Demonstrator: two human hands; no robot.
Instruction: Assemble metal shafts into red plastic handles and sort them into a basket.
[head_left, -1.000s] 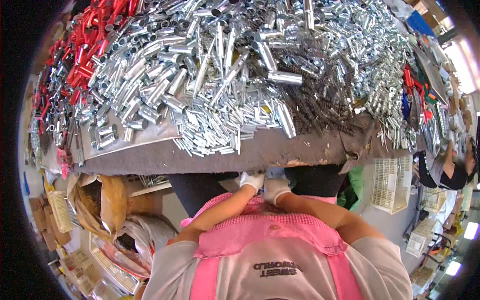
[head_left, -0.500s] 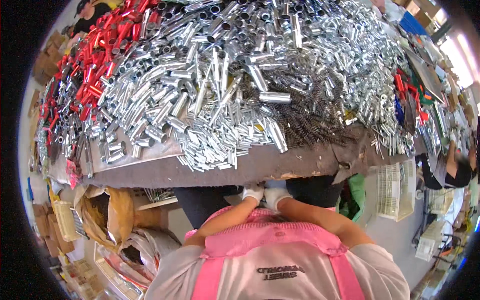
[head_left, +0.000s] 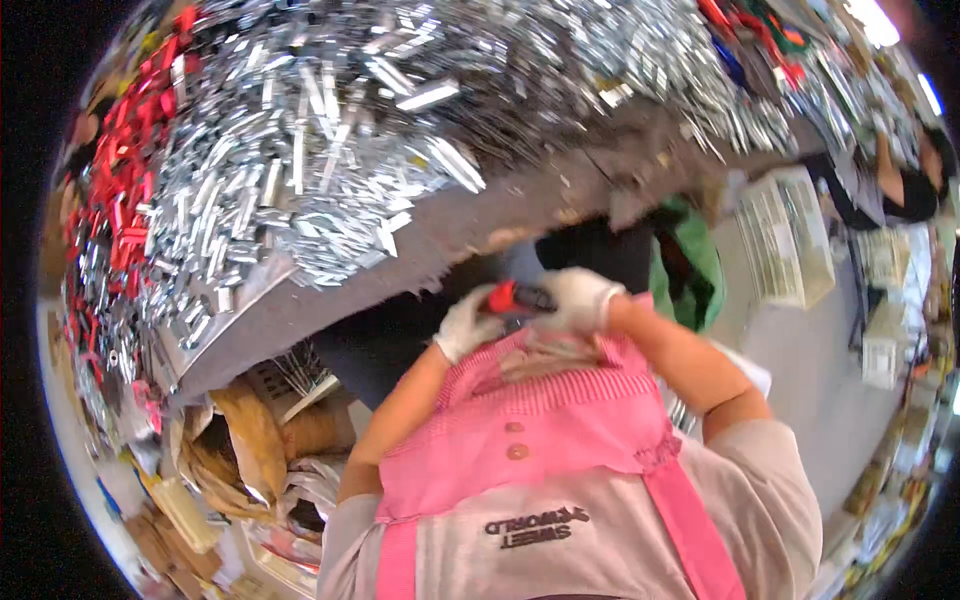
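Both my hands wear white gloves and meet close in front of my pink apron (head_left: 530,400), below the table's near edge. Between them is a short red and black piece (head_left: 506,297), tube-like, its exact kind blurred. My left hand (head_left: 468,325) closes on its red end, and my right hand (head_left: 578,298) closes round the black end. Under the piece, part of my lap is dark and shadowed. Beyond the hands, the cloth-covered table (head_left: 440,240) bears heaps of shiny metal tubes (head_left: 270,185) and thin pins (head_left: 330,240).
Red tubes (head_left: 125,190) are piled at the table's left, and dark springs (head_left: 510,130) lie in the middle. A green bag (head_left: 690,265) hangs by my right leg. White plastic crates (head_left: 785,240) stand at the right, with another person (head_left: 910,185) beyond. Tan sacks (head_left: 245,440) sit lower left.
My view has turned and the table now slants. Both hands have come up from my lap nearer the apron, and the red and black piece now shows between them.
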